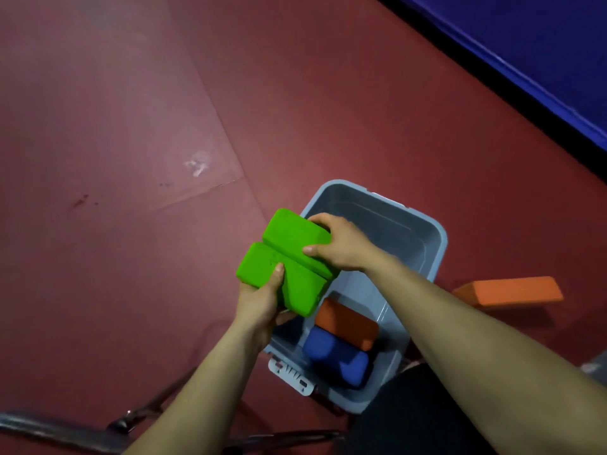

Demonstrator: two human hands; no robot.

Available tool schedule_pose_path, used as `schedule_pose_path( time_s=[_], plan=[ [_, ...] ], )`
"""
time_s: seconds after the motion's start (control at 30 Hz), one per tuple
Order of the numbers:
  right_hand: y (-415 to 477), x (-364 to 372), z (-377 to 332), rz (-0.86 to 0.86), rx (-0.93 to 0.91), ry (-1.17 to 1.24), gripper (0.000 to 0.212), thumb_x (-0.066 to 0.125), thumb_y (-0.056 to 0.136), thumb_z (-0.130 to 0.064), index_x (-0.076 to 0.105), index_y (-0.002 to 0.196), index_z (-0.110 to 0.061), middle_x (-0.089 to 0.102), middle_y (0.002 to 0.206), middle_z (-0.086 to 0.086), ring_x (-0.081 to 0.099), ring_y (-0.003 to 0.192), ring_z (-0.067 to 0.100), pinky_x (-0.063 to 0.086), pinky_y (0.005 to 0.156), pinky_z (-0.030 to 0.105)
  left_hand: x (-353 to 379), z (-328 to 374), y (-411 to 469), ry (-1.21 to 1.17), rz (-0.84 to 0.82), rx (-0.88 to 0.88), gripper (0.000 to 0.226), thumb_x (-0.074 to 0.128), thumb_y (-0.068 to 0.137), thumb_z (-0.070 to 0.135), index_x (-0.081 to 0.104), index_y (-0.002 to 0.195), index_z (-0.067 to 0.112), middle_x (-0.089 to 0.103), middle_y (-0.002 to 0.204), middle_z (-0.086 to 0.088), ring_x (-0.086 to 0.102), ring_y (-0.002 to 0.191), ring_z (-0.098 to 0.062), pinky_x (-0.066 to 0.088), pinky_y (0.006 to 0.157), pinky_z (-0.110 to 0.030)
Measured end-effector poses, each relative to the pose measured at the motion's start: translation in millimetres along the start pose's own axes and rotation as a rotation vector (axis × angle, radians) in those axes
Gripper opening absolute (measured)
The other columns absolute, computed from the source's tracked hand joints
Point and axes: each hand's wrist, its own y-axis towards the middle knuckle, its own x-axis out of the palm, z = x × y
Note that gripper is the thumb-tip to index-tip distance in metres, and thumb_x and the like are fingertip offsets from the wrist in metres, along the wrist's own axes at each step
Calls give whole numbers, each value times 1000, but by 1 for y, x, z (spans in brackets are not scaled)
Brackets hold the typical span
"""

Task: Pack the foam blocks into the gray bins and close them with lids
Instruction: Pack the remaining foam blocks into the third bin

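Left hand (259, 307) grips one green foam block (259, 267), right hand (341, 247) grips a second green block (295, 234), over one gray bin (440, 244); inside, one orange block (348, 323).

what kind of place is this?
Likely a gym or sports hall, not certain: seamed dark red sheet floor, a blue mat or barrier along its edge, and green foam blocks held over a gray bin.

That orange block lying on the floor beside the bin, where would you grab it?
Probably from above, across the middle of the orange block, thumb and fingers on its long sides: it lies flat, broad face up, with both long edges exposed.
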Motion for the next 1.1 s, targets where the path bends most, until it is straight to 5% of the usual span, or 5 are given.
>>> schedule_pose_path(
  time_s=[0.1,0.27,0.63,0.83,1.1],
  plan=[
    [6,-3,10,-16,-2,80,53,81,77,-26,62,126,-16,69,118,3,64,107,19,49,98,40,4,5,-1,25,49,10,24,63,96,27,61,119,20,73,104,-7,70,76,-25,54,49,-36],
    [3,19,21,-69,6,179,54,81,77,-24,60,126,-15,68,120,5,64,108,20,49,99,45,-11,-1,-6,60,110,-39,15,67,94,26,64,108,25,73,106,-5,72,91,-29,59,63,-50],
    [-8,32,27,-154,38,268,58,81,79,-16,57,130,-7,65,124,8,62,114,21,47,103,42,-20,-14,-19,133,152,-41,24,67,94,28,62,117,23,73,106,-4,71,83,-27,58,58,-41],
    [-17,34,33,-205,60,276,57,77,83,-12,52,133,-7,61,130,7,58,113,14,45,98,26,-17,-27,-24,138,140,-54,12,65,96,25,63,107,22,73,103,-4,71,84,-28,60,63,-46],
    [-5,31,26,-281,64,174,55,77,83,-16,53,132,-5,62,130,8,59,117,20,47,101,33,-22,-28,-18,158,147,-92,18,63,97,27,62,112,18,73,105,-9,69,77,-22,60,61,-40]
  ],
)
